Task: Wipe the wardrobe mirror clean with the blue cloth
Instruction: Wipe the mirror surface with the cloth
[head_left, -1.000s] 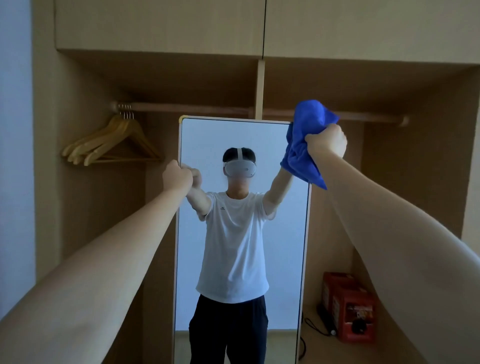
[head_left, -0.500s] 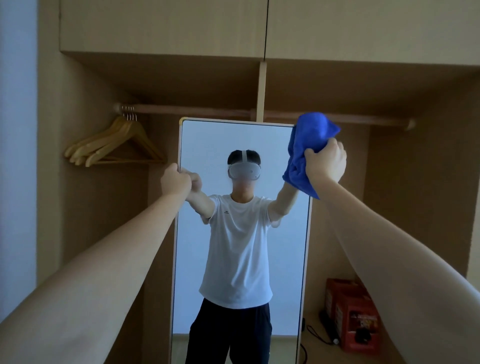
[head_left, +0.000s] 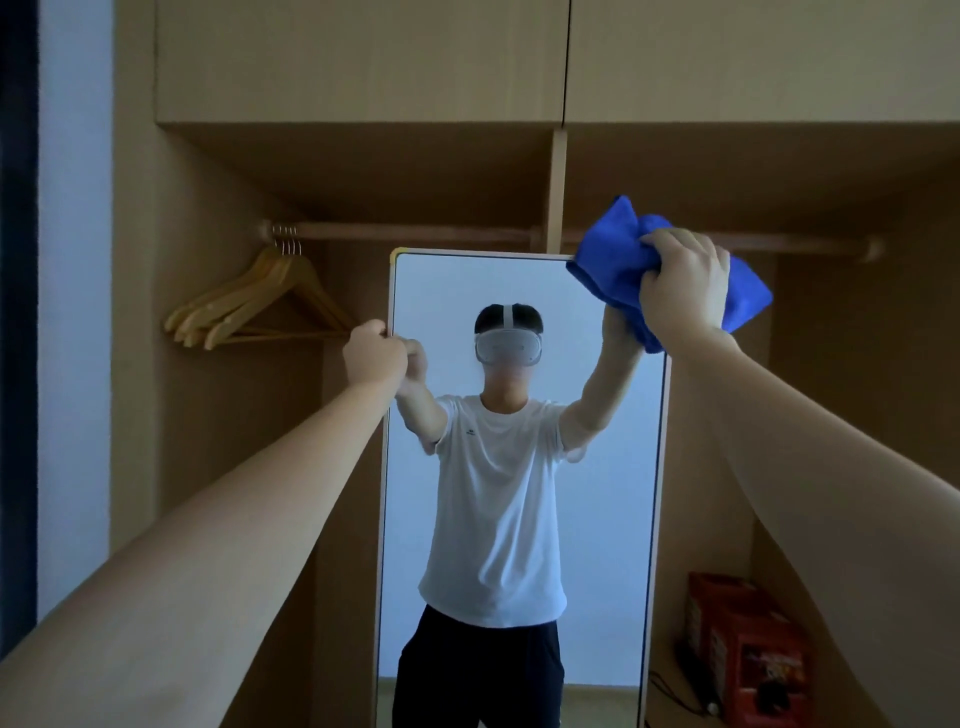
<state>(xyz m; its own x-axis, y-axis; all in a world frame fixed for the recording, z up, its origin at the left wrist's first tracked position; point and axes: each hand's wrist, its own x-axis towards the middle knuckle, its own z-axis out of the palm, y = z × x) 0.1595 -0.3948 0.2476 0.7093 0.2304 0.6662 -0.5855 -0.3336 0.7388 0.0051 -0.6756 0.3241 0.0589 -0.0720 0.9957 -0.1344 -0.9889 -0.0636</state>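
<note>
A tall framed mirror (head_left: 457, 291) stands upright inside an open wooden wardrobe, straight ahead. My left hand (head_left: 375, 356) grips the mirror's left frame edge near the top. My right hand (head_left: 683, 283) holds a bunched blue cloth (head_left: 618, 260) against the mirror's top right corner. The cloth covers that corner and spills past the right frame edge. The glass reflects a person in a white shirt with both arms raised.
Several wooden hangers (head_left: 260, 301) hang on the rail (head_left: 415, 232) at the left. A red box (head_left: 748, 649) and a black cable (head_left: 675, 691) lie on the wardrobe floor at the lower right. Closed upper cupboard doors (head_left: 363, 57) sit above the mirror.
My right hand has shifted on the blue cloth at the mirror's top right corner, and the cloth now spreads out on both sides of the hand. My left hand stays on the left frame edge.
</note>
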